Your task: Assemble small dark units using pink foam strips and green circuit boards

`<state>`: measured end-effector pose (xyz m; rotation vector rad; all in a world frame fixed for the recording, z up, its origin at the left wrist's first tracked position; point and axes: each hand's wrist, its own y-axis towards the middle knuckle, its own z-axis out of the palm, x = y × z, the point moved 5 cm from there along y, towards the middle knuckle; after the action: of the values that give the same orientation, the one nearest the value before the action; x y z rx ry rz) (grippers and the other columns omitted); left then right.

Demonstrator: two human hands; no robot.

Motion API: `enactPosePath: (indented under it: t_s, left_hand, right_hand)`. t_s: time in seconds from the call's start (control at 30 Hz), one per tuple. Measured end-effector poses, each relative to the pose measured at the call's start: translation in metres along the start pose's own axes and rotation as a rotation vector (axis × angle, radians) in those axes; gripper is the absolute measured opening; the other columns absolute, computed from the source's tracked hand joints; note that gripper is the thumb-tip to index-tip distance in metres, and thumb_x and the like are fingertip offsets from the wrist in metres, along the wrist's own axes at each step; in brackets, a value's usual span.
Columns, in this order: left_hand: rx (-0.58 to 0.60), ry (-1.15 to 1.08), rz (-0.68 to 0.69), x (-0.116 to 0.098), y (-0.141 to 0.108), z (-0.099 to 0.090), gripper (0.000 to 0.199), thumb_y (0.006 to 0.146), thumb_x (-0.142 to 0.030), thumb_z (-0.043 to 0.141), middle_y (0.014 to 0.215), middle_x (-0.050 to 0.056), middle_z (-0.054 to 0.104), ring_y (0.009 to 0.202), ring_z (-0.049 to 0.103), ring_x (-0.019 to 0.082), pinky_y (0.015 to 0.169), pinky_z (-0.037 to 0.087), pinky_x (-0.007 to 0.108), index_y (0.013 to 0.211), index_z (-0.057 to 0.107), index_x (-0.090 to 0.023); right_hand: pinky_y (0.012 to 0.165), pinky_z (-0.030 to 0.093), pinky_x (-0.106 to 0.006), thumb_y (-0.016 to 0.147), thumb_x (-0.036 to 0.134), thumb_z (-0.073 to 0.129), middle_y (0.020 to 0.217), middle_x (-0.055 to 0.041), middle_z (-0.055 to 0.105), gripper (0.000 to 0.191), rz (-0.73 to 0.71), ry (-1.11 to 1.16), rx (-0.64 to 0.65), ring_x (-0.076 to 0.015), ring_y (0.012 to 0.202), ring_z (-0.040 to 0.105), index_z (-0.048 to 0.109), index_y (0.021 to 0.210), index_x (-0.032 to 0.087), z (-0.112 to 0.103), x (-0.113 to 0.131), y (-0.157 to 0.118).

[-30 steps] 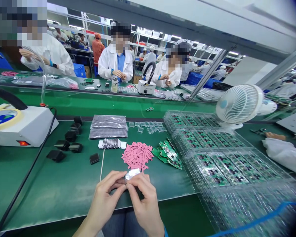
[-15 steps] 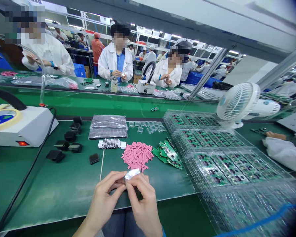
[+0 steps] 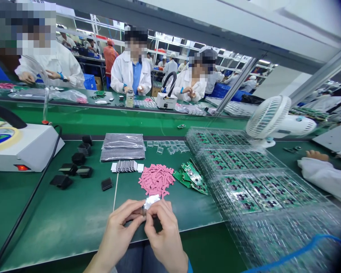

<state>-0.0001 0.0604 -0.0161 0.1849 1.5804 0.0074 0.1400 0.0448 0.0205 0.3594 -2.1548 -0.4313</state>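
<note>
Close to the front edge of the green table, my two hands meet fingertip to fingertip. My left hand point(image 3: 124, 220) is closed in a pinch on a small silvery-white piece point(image 3: 152, 201), which has a dark edge by the fingertips. My right hand point(image 3: 165, 223) pinches at the near side of that same piece; its fingers hide part of it. Just beyond the hands lies a heap of pink strips point(image 3: 156, 179). To the right of the heap is a loose pile of green circuit boards point(image 3: 191, 175).
Stacked clear trays point(image 3: 244, 172) of circuit boards fill the right side, with a white fan point(image 3: 268, 117) behind. Black blocks point(image 3: 78, 158), a striped stack point(image 3: 127, 166) and bagged strips point(image 3: 122, 147) lie left of centre. A white machine point(image 3: 31, 148) with a cable stands far left.
My right thumb and fingers have shifted slightly on the silvery-white piece, while my left hand keeps its pinch. The view has moved a little. Across the table, a co-worker's hands have moved apart.
</note>
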Motion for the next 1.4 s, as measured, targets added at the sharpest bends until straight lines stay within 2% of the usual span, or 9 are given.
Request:
enactPosePath:
  t_s: [0.23,0.4,0.5,0.6,0.7,0.77,0.9,1.1,1.4]
  left_hand:
    - [-0.088,-0.098,-0.071,0.000,0.004,-0.005,0.020,0.076,-0.025,0.077,0.102,0.002,0.069,0.089,0.070,0.017,0.085,0.061,0.026,0.096,0.076,-0.028]
    - [-0.080,-0.085,-0.148,0.003,0.003,-0.004,0.033,0.072,-0.028,0.080,0.094,0.001,0.068,0.079,0.069,0.016,0.081,0.061,0.027,0.103,0.071,-0.025]
    - [-0.094,-0.118,-0.222,0.003,0.000,-0.003,0.042,0.072,-0.028,0.080,0.088,0.000,0.069,0.079,0.069,0.016,0.077,0.060,0.027,0.109,0.061,-0.024]
    - [-0.070,-0.170,-0.251,-0.001,-0.002,0.002,0.044,0.073,-0.026,0.080,0.081,-0.003,0.068,0.076,0.067,0.014,0.073,0.057,0.026,0.107,0.052,-0.024]
    - [-0.012,-0.205,-0.289,-0.005,-0.004,0.010,0.044,0.072,-0.024,0.080,0.077,-0.005,0.065,0.071,0.064,0.012,0.069,0.054,0.024,0.102,0.048,-0.024]
    - [0.025,-0.234,-0.312,-0.006,-0.005,0.016,0.043,0.073,-0.023,0.079,0.075,-0.005,0.064,0.070,0.063,0.012,0.066,0.051,0.023,0.101,0.046,-0.024]
    - [0.061,-0.290,-0.321,-0.005,-0.005,0.019,0.040,0.073,-0.022,0.078,0.076,-0.004,0.063,0.071,0.062,0.014,0.066,0.049,0.025,0.100,0.048,-0.024]
    - [0.079,-0.129,-0.154,-0.010,0.002,0.015,0.006,0.082,-0.025,0.069,0.082,-0.001,0.057,0.075,0.054,0.014,0.072,0.044,0.025,0.081,0.065,-0.021]
    - [0.063,-0.089,-0.118,-0.010,0.003,0.013,0.004,0.080,-0.025,0.071,0.080,0.000,0.055,0.073,0.052,0.015,0.070,0.042,0.025,0.079,0.069,-0.021]
  right_hand:
    - [0.074,0.036,-0.034,0.088,0.004,0.048,0.080,-0.0020,0.057,0.019,-0.047,-0.308,-0.264,-0.0174,0.077,0.052,0.049,0.079,0.020,-0.041,-0.023,0.004]
    - [0.076,0.035,-0.038,0.089,0.001,0.047,0.083,-0.0052,0.060,0.017,-0.156,-0.388,-0.127,-0.0194,0.078,0.053,0.051,0.084,0.018,-0.015,-0.009,-0.008]
    - [0.078,0.036,-0.038,0.090,0.001,0.046,0.088,-0.0063,0.062,0.019,-0.174,-0.316,-0.023,-0.0207,0.082,0.055,0.053,0.089,0.018,-0.003,-0.003,-0.015]
    - [0.084,0.037,-0.039,0.091,0.003,0.048,0.099,-0.0063,0.064,0.022,-0.119,-0.180,0.069,-0.0216,0.091,0.058,0.055,0.103,0.019,-0.006,-0.003,-0.018]
    - [0.096,0.034,-0.040,0.091,0.010,0.055,0.115,-0.0065,0.061,0.037,-0.047,-0.077,0.163,-0.0235,0.105,0.056,0.050,0.125,0.024,-0.010,-0.004,-0.019]
    - [0.100,0.032,-0.041,0.091,0.012,0.056,0.117,-0.0050,0.060,0.039,-0.025,-0.013,0.197,-0.0230,0.107,0.056,0.051,0.127,0.027,-0.011,-0.004,-0.020]
    - [0.095,0.036,-0.037,0.092,0.014,0.058,0.107,-0.0021,0.060,0.028,0.022,0.136,0.156,-0.0206,0.099,0.058,0.059,0.115,0.029,-0.011,-0.007,-0.018]
    - [0.085,0.045,-0.033,0.083,0.023,0.073,0.100,-0.0010,0.058,0.029,0.154,0.420,0.054,-0.0205,0.094,0.058,0.067,0.110,0.031,-0.012,-0.016,-0.018]
    - [0.083,0.047,-0.031,0.081,0.023,0.074,0.098,-0.0015,0.059,0.029,0.195,0.507,0.031,-0.0201,0.093,0.058,0.070,0.108,0.030,-0.011,-0.019,-0.017]
